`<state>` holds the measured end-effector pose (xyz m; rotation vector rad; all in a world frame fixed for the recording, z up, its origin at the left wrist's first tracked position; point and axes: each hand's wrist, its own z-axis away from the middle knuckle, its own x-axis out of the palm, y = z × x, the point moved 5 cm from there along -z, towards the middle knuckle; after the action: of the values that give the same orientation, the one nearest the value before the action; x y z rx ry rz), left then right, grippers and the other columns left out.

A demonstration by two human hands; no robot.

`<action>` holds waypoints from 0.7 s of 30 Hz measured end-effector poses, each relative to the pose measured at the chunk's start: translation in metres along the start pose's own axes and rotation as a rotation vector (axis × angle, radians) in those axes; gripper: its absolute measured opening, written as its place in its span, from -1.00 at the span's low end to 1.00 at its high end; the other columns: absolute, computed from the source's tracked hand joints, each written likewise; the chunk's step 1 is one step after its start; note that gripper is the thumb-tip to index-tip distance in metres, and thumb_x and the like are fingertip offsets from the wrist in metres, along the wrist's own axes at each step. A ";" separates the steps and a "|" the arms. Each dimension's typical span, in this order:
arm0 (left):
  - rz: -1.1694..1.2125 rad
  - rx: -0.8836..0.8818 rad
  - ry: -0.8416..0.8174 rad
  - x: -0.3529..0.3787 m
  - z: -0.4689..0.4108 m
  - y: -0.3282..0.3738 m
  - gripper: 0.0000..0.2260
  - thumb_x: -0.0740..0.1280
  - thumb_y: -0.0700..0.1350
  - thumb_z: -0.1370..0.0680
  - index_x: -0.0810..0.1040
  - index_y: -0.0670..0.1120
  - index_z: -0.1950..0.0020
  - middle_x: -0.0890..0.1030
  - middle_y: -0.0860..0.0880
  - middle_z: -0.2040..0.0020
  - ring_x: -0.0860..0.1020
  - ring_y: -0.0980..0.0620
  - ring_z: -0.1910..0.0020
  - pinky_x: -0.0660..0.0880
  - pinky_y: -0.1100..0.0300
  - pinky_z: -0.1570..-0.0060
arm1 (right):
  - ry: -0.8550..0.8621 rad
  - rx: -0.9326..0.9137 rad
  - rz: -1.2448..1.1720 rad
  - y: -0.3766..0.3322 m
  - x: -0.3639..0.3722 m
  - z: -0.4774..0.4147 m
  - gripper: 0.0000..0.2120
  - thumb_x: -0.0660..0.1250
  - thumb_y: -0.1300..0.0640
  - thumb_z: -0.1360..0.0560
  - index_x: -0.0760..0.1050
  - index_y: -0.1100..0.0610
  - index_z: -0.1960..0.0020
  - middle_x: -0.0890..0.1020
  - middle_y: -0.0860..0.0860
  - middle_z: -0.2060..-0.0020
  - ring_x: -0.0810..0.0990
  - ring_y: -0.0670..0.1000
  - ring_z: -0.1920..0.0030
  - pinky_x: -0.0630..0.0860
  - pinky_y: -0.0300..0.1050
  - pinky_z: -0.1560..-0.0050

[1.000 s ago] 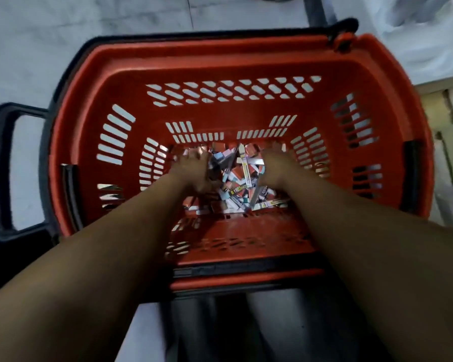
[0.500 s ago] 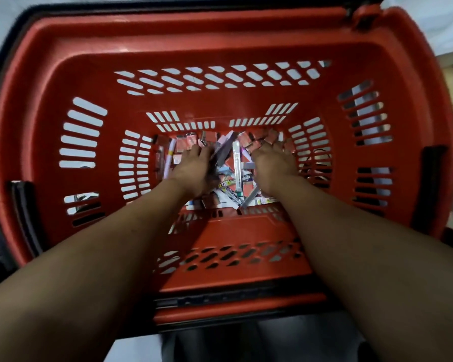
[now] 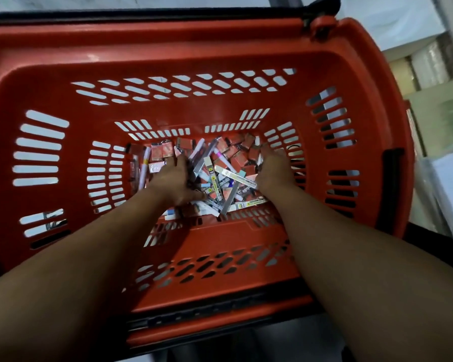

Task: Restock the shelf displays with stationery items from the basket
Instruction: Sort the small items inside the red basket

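Pale floor [image 3: 63, 3] shows past the far side, and white stacked things [image 3: 445, 184] stand off to the right. No shelf display can be told for sure from this view.

Most of the view is filled by the big red basket [image 3: 168, 43]. Its walls are tall and full of slots, and they slope down to a small bottom. Both arms reach over the near wall and deep inside.

All the stationery items [image 3: 221, 176] lie in a messy heap on the bottom. Small red boxes crowd along the far wall. Long thin packs lie in the middle and point many ways.

The left grip [image 3: 174, 178] rests palm down on the left side of the heap. The right grip [image 3: 272, 171] digs into the right side, just beside the right wall. The heap sits between them and touches both. I cannot tell if either grip holds anything, because the fingertips sink into the packs and the picture is blurry.

One long pale pack [image 3: 236, 176] lies on top. It slants from far left to near right, and its near end is right by the right grip, so that grip looks nearer to it.

The walls close in on every side, so the only open way out is straight up.
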<state>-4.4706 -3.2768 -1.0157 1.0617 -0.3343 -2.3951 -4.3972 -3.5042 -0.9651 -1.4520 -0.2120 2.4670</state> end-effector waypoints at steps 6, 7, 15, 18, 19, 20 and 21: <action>0.053 -0.001 -0.042 0.004 0.001 0.003 -0.19 0.64 0.13 -0.34 0.26 -0.17 -0.35 0.40 -0.12 -0.22 0.49 -0.02 0.03 0.42 0.15 0.07 | -0.142 0.068 0.217 -0.009 0.012 0.005 -0.23 0.48 0.17 -0.47 0.18 0.10 -0.56 0.27 0.15 -0.50 0.27 0.21 -0.48 0.38 0.11 -0.40; 0.092 -0.017 -0.048 0.003 -0.001 0.002 -0.25 0.64 0.12 -0.34 0.32 -0.16 -0.30 0.44 -0.05 -0.16 0.49 0.06 0.10 0.41 0.22 0.15 | -0.193 0.072 0.250 -0.012 0.017 0.005 -0.19 0.49 0.13 -0.47 0.13 0.11 -0.58 0.18 0.16 -0.54 0.23 0.22 -0.49 0.36 0.11 -0.40; 0.068 -0.073 -0.228 0.014 0.008 0.006 -0.65 0.56 0.18 -0.42 0.47 0.01 0.23 0.56 0.08 0.27 0.55 -0.01 0.19 0.37 0.19 0.14 | -0.330 0.185 0.202 -0.010 0.035 0.002 -0.06 0.51 -0.01 -0.42 0.04 0.19 -0.59 0.07 0.29 -0.52 0.11 0.31 -0.51 0.30 0.18 -0.48; 0.054 -0.074 -0.244 0.010 0.010 0.006 -0.65 0.56 0.14 -0.43 0.47 0.01 0.30 0.55 0.09 0.32 0.54 -0.01 0.23 0.39 0.18 0.13 | -0.326 0.263 0.024 -0.004 0.035 -0.004 -0.02 0.56 0.08 -0.37 0.05 0.13 -0.60 0.22 0.28 -0.50 0.25 0.30 -0.48 0.39 0.16 -0.42; 0.066 -0.069 -0.261 0.008 0.012 0.007 -0.67 0.58 0.11 -0.42 0.50 -0.02 0.29 0.60 0.03 0.29 0.59 -0.05 0.19 0.45 0.16 0.11 | -0.378 0.295 -0.069 -0.001 0.035 -0.004 0.00 0.59 0.08 -0.33 0.08 0.13 -0.59 0.33 0.25 -0.46 0.36 0.28 -0.42 0.47 0.14 -0.35; 0.087 -0.066 -0.282 0.007 0.012 0.007 -0.70 0.59 0.08 -0.42 0.53 -0.04 0.25 0.65 -0.03 0.22 0.63 -0.09 0.14 0.51 0.14 0.06 | -0.454 0.321 -0.130 0.000 0.037 -0.001 0.02 0.62 0.05 -0.30 0.11 0.16 -0.57 0.41 0.22 -0.41 0.46 0.25 -0.34 0.54 0.10 -0.23; 0.095 -0.061 -0.304 0.007 0.013 0.007 -0.71 0.60 0.05 -0.41 0.55 -0.07 0.20 0.68 -0.07 0.15 0.64 -0.11 0.08 0.53 0.13 0.01 | -0.529 0.326 -0.142 -0.003 0.038 0.003 0.02 0.64 0.00 -0.27 0.16 0.20 -0.55 0.46 0.19 -0.38 0.52 0.21 -0.26 0.58 0.04 -0.10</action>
<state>-4.4816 -3.2863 -1.0081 0.6385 -0.4025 -2.4625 -4.4173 -3.4897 -0.9949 -0.6207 -0.0084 2.5636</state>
